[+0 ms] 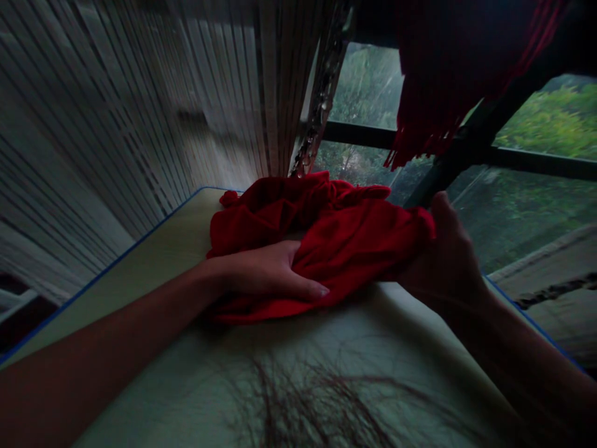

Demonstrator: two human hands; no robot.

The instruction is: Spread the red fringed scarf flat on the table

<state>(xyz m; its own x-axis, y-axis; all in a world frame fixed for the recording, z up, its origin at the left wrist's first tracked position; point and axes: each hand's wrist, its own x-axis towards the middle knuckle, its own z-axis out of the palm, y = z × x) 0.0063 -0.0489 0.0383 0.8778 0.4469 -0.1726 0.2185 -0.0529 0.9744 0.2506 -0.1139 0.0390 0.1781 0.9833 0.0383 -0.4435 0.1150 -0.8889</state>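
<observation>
A bunched red cloth [354, 236], perhaps a garment, lies crumpled on the pale table [163, 242]. My left hand [265, 270] grips its near side, with the thumb on top and the other fingers hidden in the folds. At the cloth's right end, my right hand [443, 267] holds an edge, thumb pointing up and fingers tucked beneath the fabric. Between the two hands the cloth is stretched somewhat smooth, while its far part stays heaped in folds.
Strands of dark hair [308, 398] hang in front at the bottom. A string curtain [140, 112] borders the left and back. Dark red fringed fabric [433, 81] hangs at upper right before a window [368, 87]. A blue edge rims the table.
</observation>
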